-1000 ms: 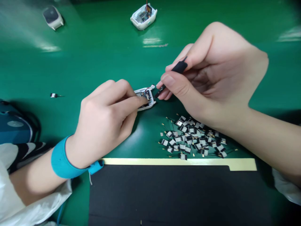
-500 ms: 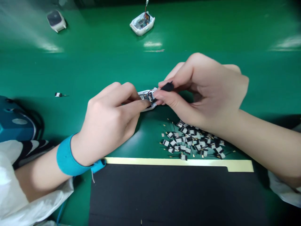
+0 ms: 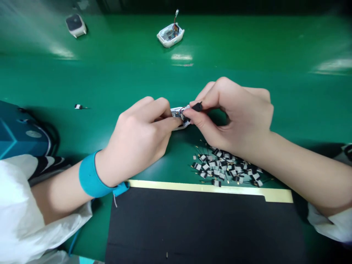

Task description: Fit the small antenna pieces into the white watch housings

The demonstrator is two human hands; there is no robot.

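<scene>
On the green bench (image 3: 247,47), between my hands, the open white casing (image 3: 176,111) is lying with its long axis running crosswise, one narrow end pointing toward my right hand (image 3: 233,117). My left hand (image 3: 137,137) is steadying it, left fingers (image 3: 170,124) pressing on its left end, while my right fingers (image 3: 198,117) are pinching a small black strip (image 3: 197,107) at the other end.

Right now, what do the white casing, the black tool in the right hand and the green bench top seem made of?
The white casing looks like moulded plastic: smooth, with rounded edges. The black tool looks matte, rubber or plastic; it is too small to tell which. The green bench top looks like a glossy vinyl or rubber mat, with bright streaks of reflected light.
</scene>
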